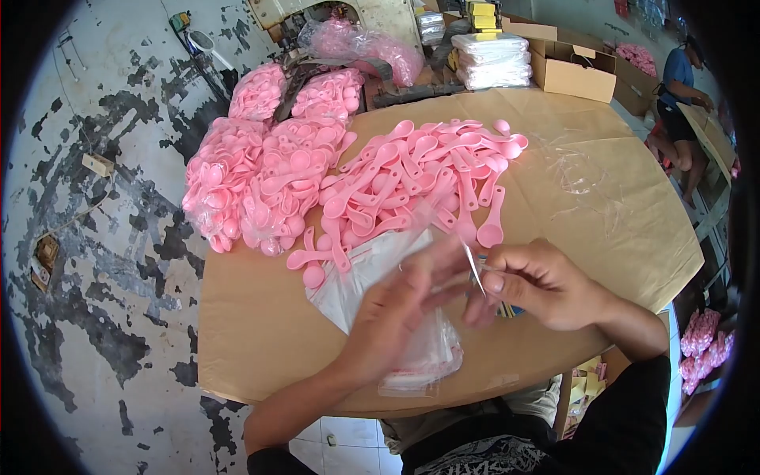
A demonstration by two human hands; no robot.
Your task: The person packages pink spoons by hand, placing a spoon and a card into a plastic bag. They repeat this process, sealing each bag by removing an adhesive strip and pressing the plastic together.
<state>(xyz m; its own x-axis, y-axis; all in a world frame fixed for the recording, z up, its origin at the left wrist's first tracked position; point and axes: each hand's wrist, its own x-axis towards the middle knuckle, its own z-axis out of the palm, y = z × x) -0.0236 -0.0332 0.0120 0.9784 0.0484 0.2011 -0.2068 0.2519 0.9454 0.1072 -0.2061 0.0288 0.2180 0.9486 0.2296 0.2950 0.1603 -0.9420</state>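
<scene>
My left hand point(400, 297) is smeared by motion over a stack of clear plastic bags point(423, 352), its fingers reaching toward the right hand. My right hand point(546, 285) is closed, thumb and forefinger pinched at a thin white strip point(473, 265) that stands between both hands. Whether the strip is loose or the edge of a bag, I cannot tell. Beneath the right fingers a small blue-and-yellow striped item point(511, 310) shows in part. Just beyond the hands lies a loose pile of pink plastic spoons point(404, 178), some touching the bags.
Filled bags of pink spoons point(261, 174) stand at the table's left back. Behind the brown-covered table point(617, 253) are stacked white packs point(492, 59) and a cardboard box point(574, 71). Thin clear scraps point(582, 178) lie at right. Another person point(682, 99) sits far right.
</scene>
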